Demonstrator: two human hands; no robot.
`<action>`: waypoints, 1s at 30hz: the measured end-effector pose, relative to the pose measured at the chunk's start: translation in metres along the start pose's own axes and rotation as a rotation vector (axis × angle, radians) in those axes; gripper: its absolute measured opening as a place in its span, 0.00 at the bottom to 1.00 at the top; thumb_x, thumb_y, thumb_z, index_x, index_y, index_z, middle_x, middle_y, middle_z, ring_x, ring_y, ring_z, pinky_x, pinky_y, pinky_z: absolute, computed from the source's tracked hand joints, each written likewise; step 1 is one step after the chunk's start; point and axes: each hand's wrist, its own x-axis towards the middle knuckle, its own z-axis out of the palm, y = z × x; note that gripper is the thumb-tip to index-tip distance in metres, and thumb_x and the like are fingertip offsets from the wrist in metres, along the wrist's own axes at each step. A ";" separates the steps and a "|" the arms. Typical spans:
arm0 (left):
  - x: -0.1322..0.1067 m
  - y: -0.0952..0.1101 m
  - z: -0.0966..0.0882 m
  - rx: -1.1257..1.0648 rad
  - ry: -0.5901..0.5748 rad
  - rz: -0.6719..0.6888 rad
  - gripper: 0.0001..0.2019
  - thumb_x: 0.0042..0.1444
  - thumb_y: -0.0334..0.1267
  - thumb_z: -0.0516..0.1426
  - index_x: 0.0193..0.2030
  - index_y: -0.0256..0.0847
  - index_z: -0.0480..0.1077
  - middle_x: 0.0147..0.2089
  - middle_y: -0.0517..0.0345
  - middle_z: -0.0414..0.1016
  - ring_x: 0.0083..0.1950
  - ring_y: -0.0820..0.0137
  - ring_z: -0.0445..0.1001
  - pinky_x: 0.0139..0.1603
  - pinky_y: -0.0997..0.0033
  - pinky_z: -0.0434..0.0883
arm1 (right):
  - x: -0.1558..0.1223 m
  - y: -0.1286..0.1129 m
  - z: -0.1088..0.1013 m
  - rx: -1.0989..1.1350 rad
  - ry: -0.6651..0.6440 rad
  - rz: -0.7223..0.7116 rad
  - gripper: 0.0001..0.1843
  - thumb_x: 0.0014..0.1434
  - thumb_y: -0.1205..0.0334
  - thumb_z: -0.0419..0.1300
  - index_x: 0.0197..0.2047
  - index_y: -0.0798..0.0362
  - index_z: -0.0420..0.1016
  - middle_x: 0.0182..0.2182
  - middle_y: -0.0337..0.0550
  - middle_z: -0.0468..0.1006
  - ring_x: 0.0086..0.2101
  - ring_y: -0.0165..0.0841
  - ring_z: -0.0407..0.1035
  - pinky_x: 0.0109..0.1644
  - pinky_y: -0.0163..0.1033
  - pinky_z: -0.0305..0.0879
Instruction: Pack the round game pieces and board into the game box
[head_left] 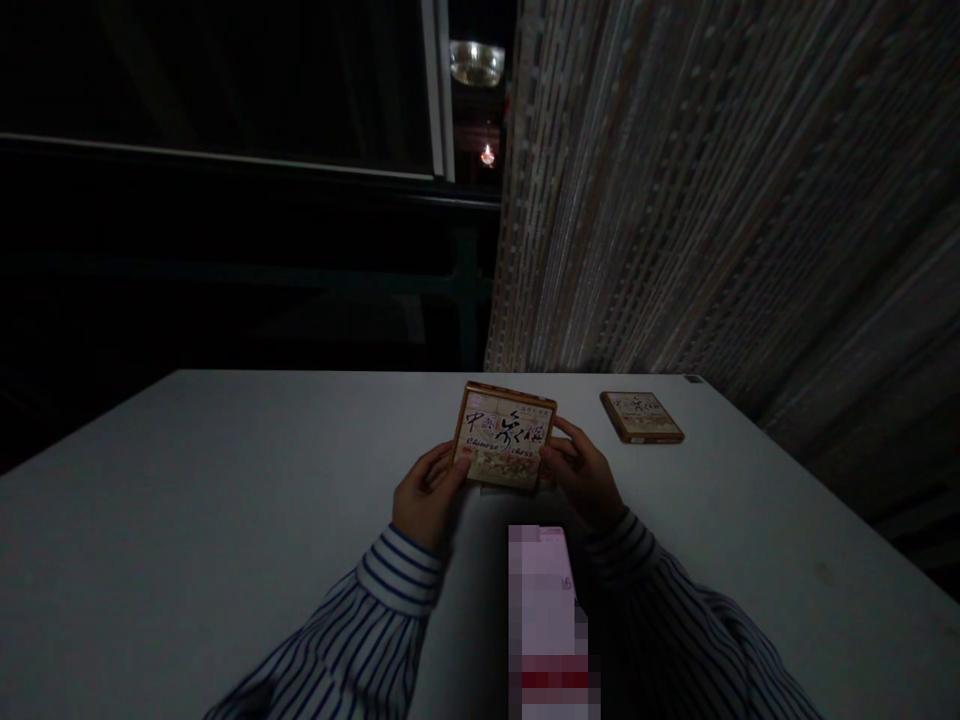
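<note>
A square Chinese chess box (504,435), brown-edged with black brush lettering on a pale lid, is held just above the white table (187,520). My left hand (427,497) grips its lower left corner with the thumb on the lid. Its right edge is gripped by my right hand (583,475), fingers wrapped round the side. Both arms wear striped shirt sleeves. A second box of the same kind (641,416) lies flat on the table, to the right of my right hand and a little farther away.
A blurred pink-and-red strip (551,620) hangs between my forearms near the bottom edge. A bead or string curtain (712,200) rises behind the table's right side. The room beyond the far edge is dark, with a window frame (439,90).
</note>
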 end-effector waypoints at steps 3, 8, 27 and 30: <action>-0.001 0.000 0.001 0.019 0.011 -0.010 0.25 0.34 0.44 0.67 0.40 0.35 0.70 0.37 0.49 0.79 0.41 0.63 0.77 0.47 0.62 0.73 | 0.001 0.003 -0.002 -0.043 -0.045 -0.023 0.34 0.50 0.55 0.62 0.59 0.52 0.58 0.40 0.46 0.78 0.35 0.34 0.73 0.40 0.42 0.70; -0.004 0.000 0.003 0.057 0.021 0.001 0.24 0.34 0.43 0.67 0.38 0.35 0.69 0.33 0.50 0.79 0.35 0.65 0.78 0.42 0.65 0.74 | 0.000 0.003 -0.002 -0.172 -0.068 -0.085 0.38 0.49 0.58 0.62 0.62 0.53 0.54 0.35 0.43 0.78 0.31 0.31 0.71 0.35 0.37 0.69; -0.005 -0.003 0.007 -0.022 0.081 -0.035 0.25 0.38 0.42 0.66 0.43 0.34 0.68 0.34 0.50 0.79 0.34 0.66 0.78 0.36 0.69 0.76 | -0.003 -0.001 0.002 -0.340 -0.142 -0.190 0.40 0.52 0.60 0.60 0.65 0.52 0.47 0.44 0.48 0.75 0.27 0.26 0.67 0.30 0.33 0.66; -0.004 -0.002 0.008 -0.038 0.130 -0.079 0.24 0.39 0.40 0.66 0.44 0.34 0.68 0.33 0.50 0.79 0.32 0.67 0.78 0.33 0.69 0.76 | -0.003 -0.001 0.000 -0.457 -0.226 -0.282 0.43 0.49 0.61 0.62 0.65 0.52 0.47 0.47 0.49 0.72 0.32 0.29 0.68 0.34 0.35 0.67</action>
